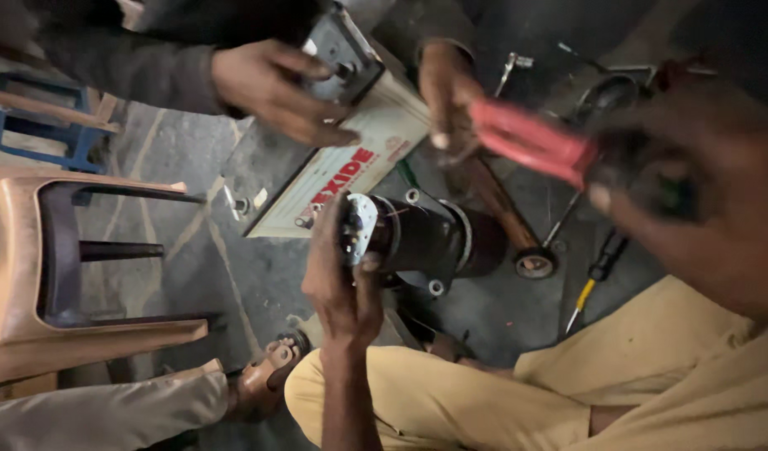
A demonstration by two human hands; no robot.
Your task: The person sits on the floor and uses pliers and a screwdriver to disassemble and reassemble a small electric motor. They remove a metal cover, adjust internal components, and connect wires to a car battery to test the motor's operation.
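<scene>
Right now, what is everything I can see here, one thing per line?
Motor: one, black cylinder, centre, end cap facing left.
Battery: one, white box, above the motor.
Small part: one, grey, on the battery top, held by a co-worker's hand.
Second co-worker's hand: one, top centre.
Pliers: one, red handles, blurred, upper right.
Screwdriver: one, yellow and black, on the floor at right.
Chair: one, brown plastic, left.
Stool: one, blue, upper left.
Left hand: on the motor's end cap.
Right hand: blurred, holding the pliers.
</scene>
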